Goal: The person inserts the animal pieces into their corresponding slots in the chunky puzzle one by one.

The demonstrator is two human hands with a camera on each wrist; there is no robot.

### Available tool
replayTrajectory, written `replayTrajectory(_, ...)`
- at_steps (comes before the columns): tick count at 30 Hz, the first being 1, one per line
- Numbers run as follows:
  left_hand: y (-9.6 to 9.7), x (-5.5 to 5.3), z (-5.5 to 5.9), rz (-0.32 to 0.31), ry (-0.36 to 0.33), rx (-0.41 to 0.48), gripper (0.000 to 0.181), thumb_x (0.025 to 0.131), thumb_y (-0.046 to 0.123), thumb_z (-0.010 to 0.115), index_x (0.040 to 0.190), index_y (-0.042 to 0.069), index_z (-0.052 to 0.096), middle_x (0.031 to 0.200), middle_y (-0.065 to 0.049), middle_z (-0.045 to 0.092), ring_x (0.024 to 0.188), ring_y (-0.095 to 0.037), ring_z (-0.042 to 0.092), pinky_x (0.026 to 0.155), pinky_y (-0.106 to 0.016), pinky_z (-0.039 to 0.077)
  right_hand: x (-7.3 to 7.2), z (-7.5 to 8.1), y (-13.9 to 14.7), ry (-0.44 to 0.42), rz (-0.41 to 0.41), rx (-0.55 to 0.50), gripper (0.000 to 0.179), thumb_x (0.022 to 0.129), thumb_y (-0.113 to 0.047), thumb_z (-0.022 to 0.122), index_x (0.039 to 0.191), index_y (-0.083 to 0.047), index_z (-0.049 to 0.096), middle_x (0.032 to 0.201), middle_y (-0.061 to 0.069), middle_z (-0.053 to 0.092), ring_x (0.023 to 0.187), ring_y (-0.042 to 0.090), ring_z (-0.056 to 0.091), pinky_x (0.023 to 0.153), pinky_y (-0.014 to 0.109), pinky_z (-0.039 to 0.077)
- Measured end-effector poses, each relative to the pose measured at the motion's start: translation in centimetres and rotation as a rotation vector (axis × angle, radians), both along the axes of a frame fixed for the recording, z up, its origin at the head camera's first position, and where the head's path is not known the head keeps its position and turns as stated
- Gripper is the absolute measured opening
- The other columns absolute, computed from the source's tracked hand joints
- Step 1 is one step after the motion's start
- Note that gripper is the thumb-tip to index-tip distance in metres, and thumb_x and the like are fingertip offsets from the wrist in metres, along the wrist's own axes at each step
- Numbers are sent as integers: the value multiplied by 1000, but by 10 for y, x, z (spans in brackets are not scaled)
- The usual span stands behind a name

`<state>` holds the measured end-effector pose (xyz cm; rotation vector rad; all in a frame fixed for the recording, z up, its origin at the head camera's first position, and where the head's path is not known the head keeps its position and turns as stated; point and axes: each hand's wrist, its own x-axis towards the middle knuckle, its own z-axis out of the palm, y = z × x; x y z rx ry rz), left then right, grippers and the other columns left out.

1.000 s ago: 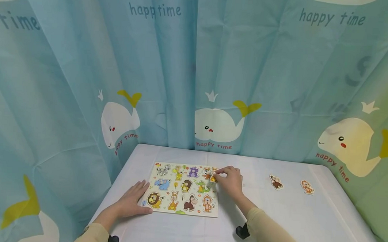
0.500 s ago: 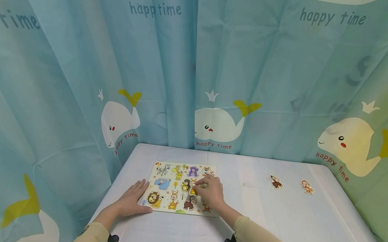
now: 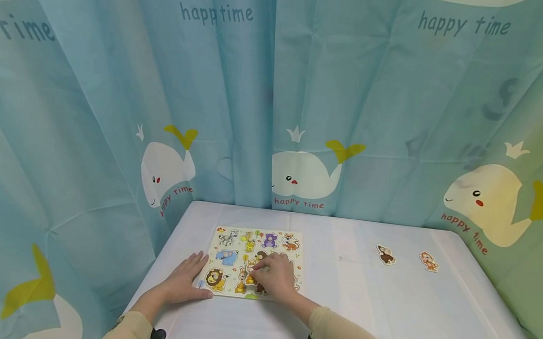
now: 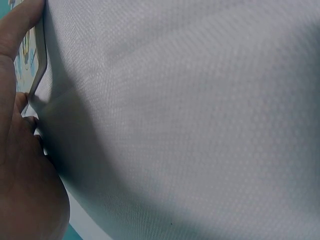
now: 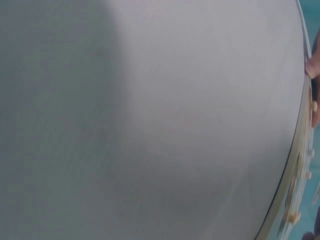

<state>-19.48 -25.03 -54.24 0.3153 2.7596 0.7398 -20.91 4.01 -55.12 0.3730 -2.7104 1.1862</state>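
A pale puzzle board with animal pictures lies on the table. My left hand rests at its near left corner, fingers fairly straight along the side and thumb by the front edge. With thumb and fingertips, my right hand pinches a kangaroo puzzle piece low over the board, just right of the printed kangaroo. The right hand hides the crocodile and much of the gorilla and monkey pictures. In the left wrist view, the thumb touches the board's edge. The right wrist view catches small knobs side-on.
To the right on the white tablecloth lie a gorilla piece and a monkey piece, apart from each other. A blue curtain with whales hangs behind the table.
My right hand has carried the kangaroo piece left and nearer across the board, from its upper right to the printed kangaroo in the front row. The left hand has stayed put.
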Motion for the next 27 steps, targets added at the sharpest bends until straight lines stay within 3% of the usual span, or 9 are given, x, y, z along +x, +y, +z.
replayTrajectory(15, -3, -1, -7, -20, 39, 23, 116, 77, 67, 77, 161, 3, 28, 167, -25, 18, 152, -48, 10, 120, -69, 10, 5, -6, -18, -1, 5, 83, 9, 79, -34, 86, 77, -30, 78, 95, -13, 65, 93, 14, 47, 90, 43, 40)
replayTrajectory(21, -1, 0, -2, -9, 24, 23, 114, 77, 61, 80, 160, 3, 29, 167, -24, 19, 152, -48, 11, 120, -69, 12, 6, -9, -22, 20, 7, 92, 10, 77, -34, 86, 75, -30, 78, 91, -15, 62, 89, 13, 45, 84, 40, 39)
replayTrajectory(27, -3, 0, -6, -25, 51, 27, 113, 77, 62, 79, 159, 1, 30, 165, -27, 20, 151, -50, 13, 119, -70, 13, 8, -9, -24, 25, -1, 94, 11, 77, -33, 87, 74, -27, 78, 84, -16, 56, 85, 12, 43, 78, 36, 36)
